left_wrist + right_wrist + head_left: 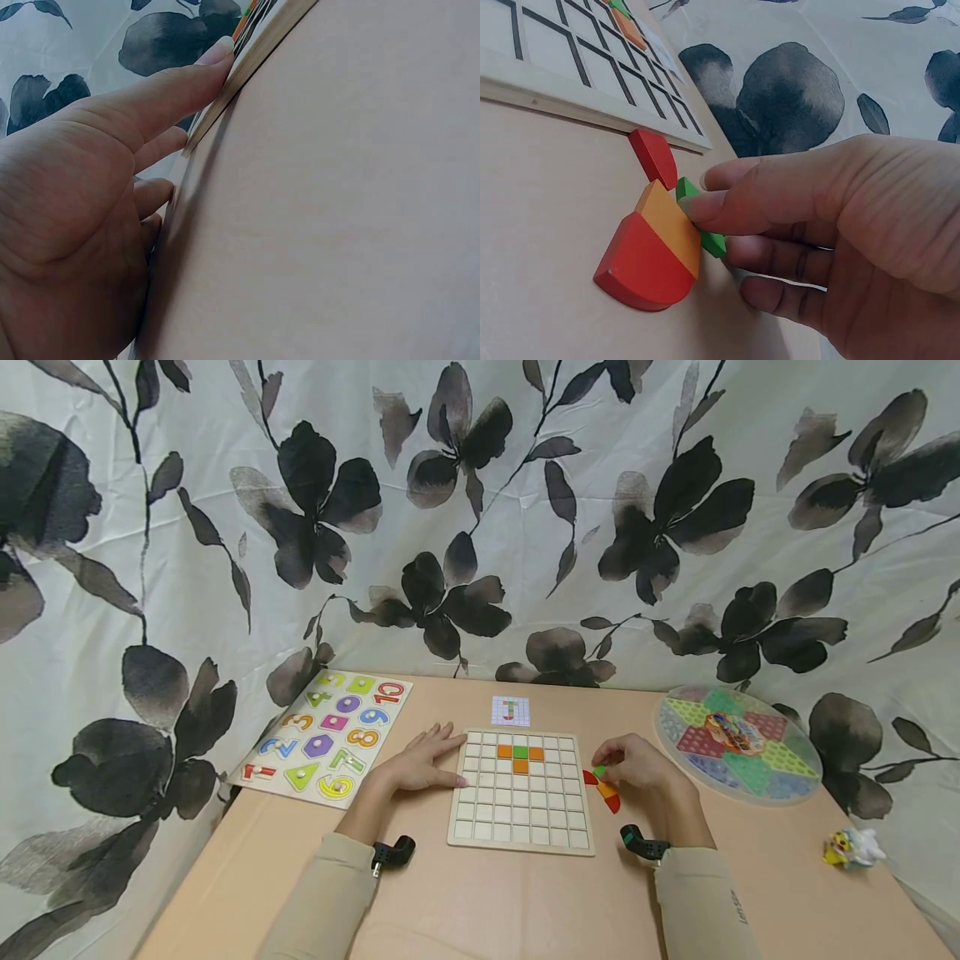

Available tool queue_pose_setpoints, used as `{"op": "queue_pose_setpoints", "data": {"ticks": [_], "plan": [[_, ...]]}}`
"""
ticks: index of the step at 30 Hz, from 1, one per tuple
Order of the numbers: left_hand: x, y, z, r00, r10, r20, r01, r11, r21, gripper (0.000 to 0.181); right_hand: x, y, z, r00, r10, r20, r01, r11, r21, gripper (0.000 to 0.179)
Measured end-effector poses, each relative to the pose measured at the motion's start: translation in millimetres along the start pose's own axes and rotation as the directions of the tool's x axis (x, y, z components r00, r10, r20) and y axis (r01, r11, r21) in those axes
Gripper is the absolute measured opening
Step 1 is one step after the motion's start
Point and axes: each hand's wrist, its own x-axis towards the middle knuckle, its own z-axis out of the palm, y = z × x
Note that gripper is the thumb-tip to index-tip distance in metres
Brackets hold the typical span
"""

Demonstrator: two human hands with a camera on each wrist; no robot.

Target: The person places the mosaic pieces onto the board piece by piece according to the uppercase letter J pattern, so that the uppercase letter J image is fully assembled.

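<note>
A wooden grid board (521,810) with white squares lies on the table. Three orange squares (521,767) and one green square (521,752) sit in its upper part. My left hand (420,762) rests at the board's left edge, fingers extended, the thumb touching the rim. Right of the board, my right hand (637,764) pinches a green block (711,238) between thumb and fingers. Beside it lie an orange block (671,229) and a rounded red block (641,262), touching each other. Another red block (654,157) lies by the board's edge.
A small pattern card (511,711) lies behind the board. To the left is a number-and-shape puzzle board (307,739). A round patterned container (738,743) stands at the right, with a small toy figure (853,847) nearer the table edge. A floral curtain (480,527) hangs behind.
</note>
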Motion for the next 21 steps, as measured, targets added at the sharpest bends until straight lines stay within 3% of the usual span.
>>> {"op": "queue_pose_setpoints", "data": {"ticks": [12, 21], "plan": [[0.0, 1.0, -1.4, 1.0, 0.003, 0.007, -0.003, 1.0, 0.002, 0.09, -4.3, 0.1, -0.5, 0.995, 0.072, -0.064, -0.074, 0.997, -0.018, 0.023], [0.2, -0.5, -0.9, 1.0, 0.01, 0.001, -0.01, 1.0, -0.003, 0.09, -3.6, 1.1, -1.4, 0.994, 0.1, -0.054, -0.1, 0.995, -0.005, 0.021]]}}
